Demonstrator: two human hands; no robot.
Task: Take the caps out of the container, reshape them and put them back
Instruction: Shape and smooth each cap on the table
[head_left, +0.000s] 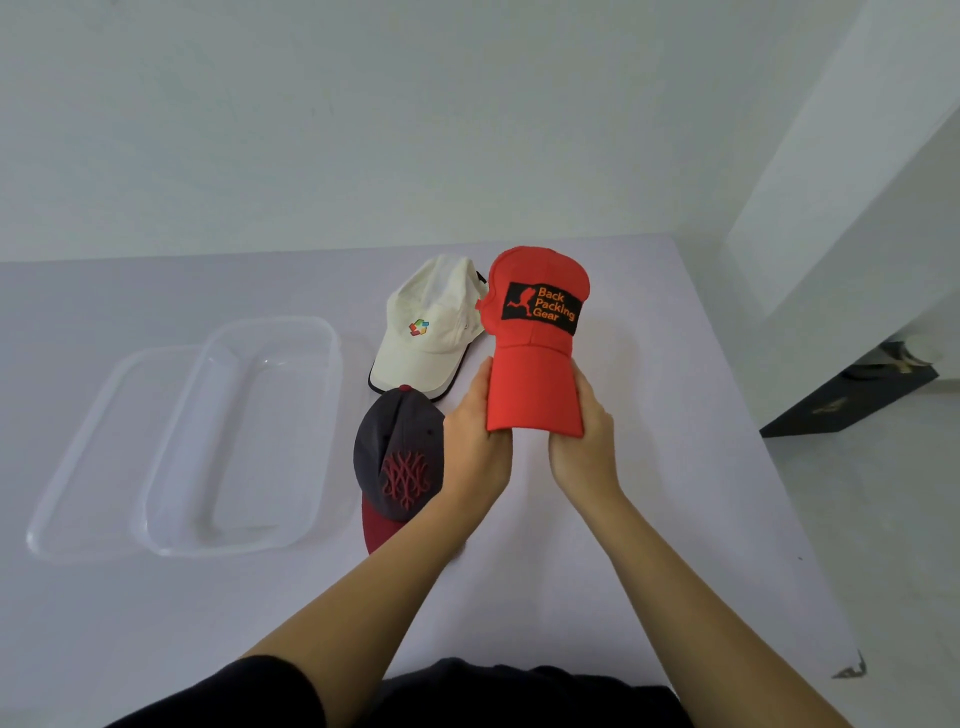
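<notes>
I had both hands, left (475, 441) and right (582, 447), clamped on the red cap's (535, 338) stiff brim, right of the box (322, 415). Its crown looked soft and light; the brim edges seemed the surest hold.

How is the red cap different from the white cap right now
The red cap is held up off the table by its brim, left hand and right hand on either side; the white cap lies on the table. The red cap bears a black patch with orange lettering, the white cap a small multicoloured logo. Both are out of the container.
</notes>
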